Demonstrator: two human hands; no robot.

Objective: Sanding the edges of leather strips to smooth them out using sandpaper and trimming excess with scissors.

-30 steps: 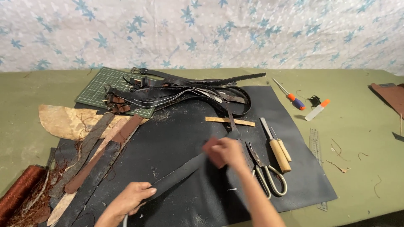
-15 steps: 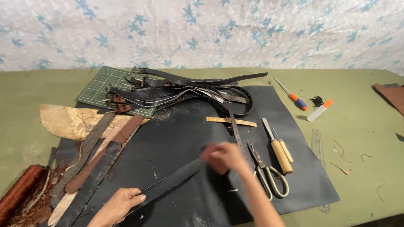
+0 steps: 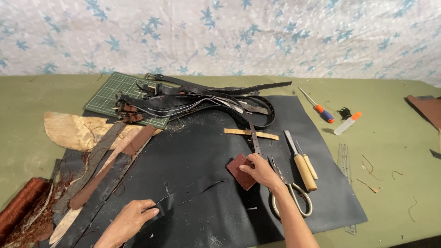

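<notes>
Black leather strap (image 3: 193, 195) pinned at its near end by the left hand (image 3: 131, 220); right hand (image 3: 262, 171) pinching a reddish-brown sanding pad (image 3: 240, 171).

Strap: long, narrow, dark, lying diagonally on the black leather sheet (image 3: 206, 151) spread over the green tabletop (image 3: 395, 151). Left grip closed flat over the strap end; right grip narrow, fingers on the pad's edge. Just right of the right hand: scissors (image 3: 287, 193), two wooden-handled tools (image 3: 303, 165). Behind: pile of belts (image 3: 202, 98), green cutting mat (image 3: 115, 94). Left: brown leather strips (image 3: 105, 160).
</notes>
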